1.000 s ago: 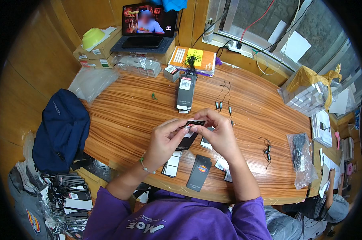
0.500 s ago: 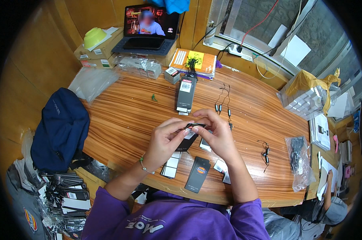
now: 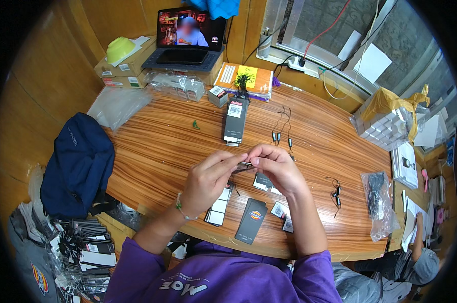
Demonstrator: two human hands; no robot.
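Note:
Over the middle of the table, a dark hang tag [image 3: 245, 167] is pinched between the fingertips of both my hands, seen nearly edge-on. My left hand [image 3: 206, 177] is closed on its left side; my right hand [image 3: 280, 169] grips it at the upper right. Just below lie a dark tag with an oval logo [image 3: 251, 222], a pile of white-faced tags [image 3: 219, 207] and more tags [image 3: 263, 181] partly under my right hand. Small labels with printed codes [image 3: 280, 209] rest by my right forearm. Beyond my hands lies a stack of strung grey tags [image 3: 235, 120].
Black hang-tag strings [image 3: 278, 136] lie to the right, with another bunch [image 3: 335, 192] farther over. A clear plastic bag [image 3: 375, 204] sits at the right edge. Farther back are a laptop [image 3: 188, 40] and a bagged box stack [image 3: 385, 121]. A blue backpack [image 3: 77, 164] stands left.
The tag has turned from showing its labelled face to nearly edge-on. My fingertips have drawn closer together at its top, and my right fingers have curled in.

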